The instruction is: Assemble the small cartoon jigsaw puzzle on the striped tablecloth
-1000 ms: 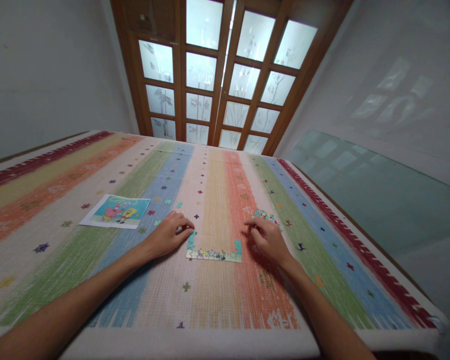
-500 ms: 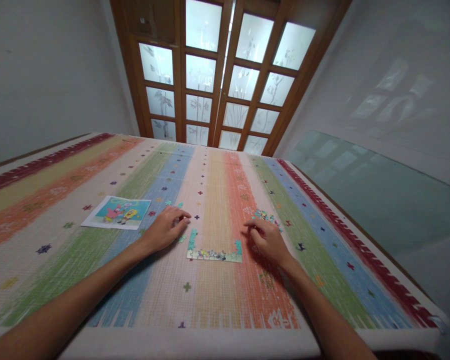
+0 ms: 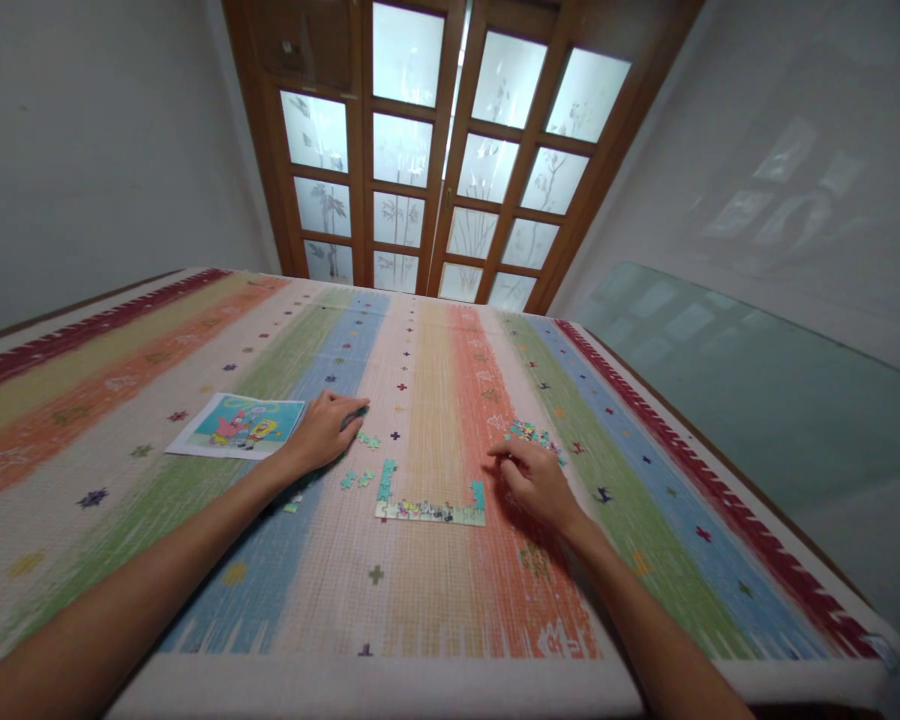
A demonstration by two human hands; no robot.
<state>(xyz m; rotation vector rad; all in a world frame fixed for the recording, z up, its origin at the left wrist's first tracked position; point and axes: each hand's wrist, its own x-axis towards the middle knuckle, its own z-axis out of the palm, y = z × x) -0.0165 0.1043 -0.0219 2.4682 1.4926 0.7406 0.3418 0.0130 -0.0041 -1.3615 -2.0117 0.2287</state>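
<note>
The left hand (image 3: 328,428) lies flat, palm down, fingertips on a loose puzzle piece (image 3: 370,440) just beside them; whether it grips anything I cannot tell. The right hand (image 3: 534,478) rests loosely curled, fingers apart, clamped on nothing visible, just short of a small pile of pieces (image 3: 529,431). Between the hands lies the part-built puzzle frame (image 3: 429,508), its long axis running hand to hand, nearer the right. A picture sheet (image 3: 241,425) lies just outside the left hand. The counter wears a striped cloth (image 3: 435,600); frosted doors (image 3: 450,150) stand beyond.
</note>
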